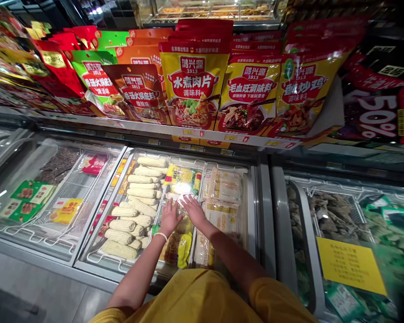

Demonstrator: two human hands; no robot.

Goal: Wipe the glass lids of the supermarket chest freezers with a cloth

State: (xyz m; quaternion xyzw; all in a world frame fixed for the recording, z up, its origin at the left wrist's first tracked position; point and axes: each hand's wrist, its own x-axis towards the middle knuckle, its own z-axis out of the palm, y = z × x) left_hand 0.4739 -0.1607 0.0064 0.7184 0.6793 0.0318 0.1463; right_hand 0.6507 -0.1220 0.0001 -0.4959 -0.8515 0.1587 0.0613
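Both my hands reach down into an open chest freezer (260,202). My left hand (170,216), with a white band on its wrist, lies palm down with fingers spread on a clear pack of yellow corn (180,179) in the middle basket. My right hand (194,210) rests beside it, fingers stretched out over the same packs. Neither hand grips anything. A row of bare white corn cobs (137,204) lies just left of my left hand. Pale packs of corn pieces (223,188) are stacked right of my right hand.
A shelf (188,130) over the freezer carries red, yellow, orange and green seasoning pouches (194,85). The left freezer section (54,188) holds green and yellow packs under glass. The right freezer (339,215) has grey frozen goods and a yellow notice (351,264).
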